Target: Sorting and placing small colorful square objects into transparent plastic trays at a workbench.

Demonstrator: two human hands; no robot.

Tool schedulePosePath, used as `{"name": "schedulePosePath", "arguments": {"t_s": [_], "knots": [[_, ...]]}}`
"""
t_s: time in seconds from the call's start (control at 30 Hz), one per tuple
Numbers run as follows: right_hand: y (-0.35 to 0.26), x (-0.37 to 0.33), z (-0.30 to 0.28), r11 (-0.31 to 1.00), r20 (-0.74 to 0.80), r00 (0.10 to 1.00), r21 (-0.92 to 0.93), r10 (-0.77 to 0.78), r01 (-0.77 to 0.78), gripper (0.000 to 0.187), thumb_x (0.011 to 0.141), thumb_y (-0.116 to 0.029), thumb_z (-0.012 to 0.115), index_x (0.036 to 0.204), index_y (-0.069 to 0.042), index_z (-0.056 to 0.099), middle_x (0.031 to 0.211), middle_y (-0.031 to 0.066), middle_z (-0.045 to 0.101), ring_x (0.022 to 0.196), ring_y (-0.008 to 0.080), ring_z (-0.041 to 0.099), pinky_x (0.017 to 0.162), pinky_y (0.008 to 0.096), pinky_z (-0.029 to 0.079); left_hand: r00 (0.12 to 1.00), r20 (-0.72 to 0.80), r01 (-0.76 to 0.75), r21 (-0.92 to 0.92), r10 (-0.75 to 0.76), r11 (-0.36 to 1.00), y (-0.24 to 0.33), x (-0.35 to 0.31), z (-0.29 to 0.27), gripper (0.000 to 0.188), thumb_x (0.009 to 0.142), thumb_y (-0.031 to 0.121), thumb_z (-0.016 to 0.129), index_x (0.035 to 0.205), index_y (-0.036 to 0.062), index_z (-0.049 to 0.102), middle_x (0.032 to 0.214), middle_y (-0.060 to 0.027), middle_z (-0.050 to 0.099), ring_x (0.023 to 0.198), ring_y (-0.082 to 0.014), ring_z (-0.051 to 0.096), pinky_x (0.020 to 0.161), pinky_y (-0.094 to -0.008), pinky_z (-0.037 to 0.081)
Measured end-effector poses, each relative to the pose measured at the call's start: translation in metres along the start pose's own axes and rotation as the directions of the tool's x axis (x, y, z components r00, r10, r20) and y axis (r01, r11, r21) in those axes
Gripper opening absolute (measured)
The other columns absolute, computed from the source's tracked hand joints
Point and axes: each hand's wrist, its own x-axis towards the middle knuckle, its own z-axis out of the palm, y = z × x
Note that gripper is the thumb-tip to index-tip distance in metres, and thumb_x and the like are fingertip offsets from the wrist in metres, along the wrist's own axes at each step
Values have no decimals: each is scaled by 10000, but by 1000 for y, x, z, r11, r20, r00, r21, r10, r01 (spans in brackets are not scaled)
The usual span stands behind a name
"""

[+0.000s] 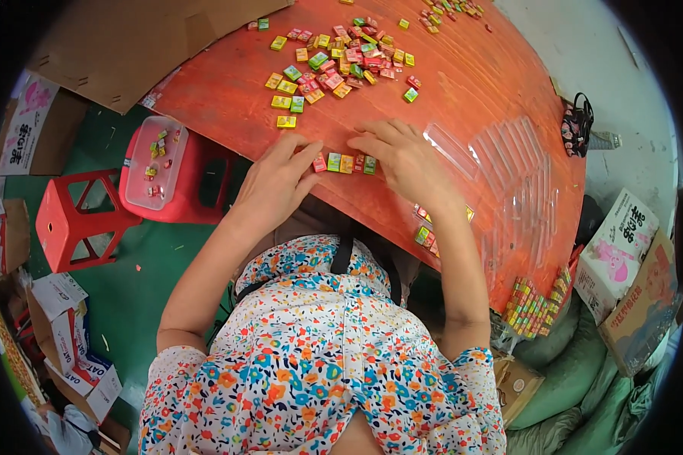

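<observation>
A short row of small candy-sized boxes [346,163] in red, green and orange lies near the table's front edge, between my hands. My left hand [279,173] is at the row's left end, its thumb and forefinger closed about a small red box [319,162]. Over the right end arches my right hand [402,155], fingers stretched and apart, thumb beside a green box [369,164]. No held thing shows in it. Below my right wrist lie more small boxes [426,236], partly covered by the forearm.
A loose pile of small boxes [349,61] spreads across the red table [463,76]. Clear plastic trays [516,167] lie at the right. Packed boxes [535,307] sit by the right edge. Leftward are a cardboard sheet [136,45], a clear tub [146,168] and a red stool [61,216].
</observation>
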Motion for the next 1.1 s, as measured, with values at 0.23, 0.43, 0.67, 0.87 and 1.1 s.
{"name": "schedulePosePath", "arguments": {"t_s": [0.23,0.43,0.67,0.87,1.1], "knots": [[24,-12,3,999,4,999,15,51,-51,338,809,-41,637,1141,-104,656,1182,79,623,1078,294,574,935,404,457,995,101,8,-44,-4,999,-6,16,11,348,783,101,730,1112,28,645,1017,-123,574,953,-320,605,801,-415,511],[6,-41,-1,986,-36,986,-18,165,-166,288,824,-128,677,1107,-84,654,1047,74,635,974,280,595,836,407,464,995,98,8,-60,-2,998,0,20,9,337,785,129,736,1101,45,654,1008,-115,578,931,-305,613,780,-411,513],[-3,-41,13,978,-121,973,87,199,-189,321,815,-162,702,1122,-86,647,1027,78,638,948,280,597,842,411,448,995,100,-10,29,7,1000,9,20,16,296,799,151,727,1050,20,643,950,-99,563,839,-302,626,717,-423,518],[20,-24,7,986,-6,997,148,78,-76,375,819,-256,715,1145,-85,642,1032,108,653,967,280,615,845,407,457,1000,9,20,97,-21,995,11,10,16,330,798,159,734,1083,23,640,991,-112,567,859,-315,623,734,-419,521],[77,22,3,854,-210,898,-287,386,-434,327,842,-325,700,1043,-75,637,941,119,671,923,312,640,819,443,474,998,8,69,89,-70,994,15,9,6,414,780,160,756,1150,23,631,1077,-121,565,938,-319,617,761,-413,527]]}}
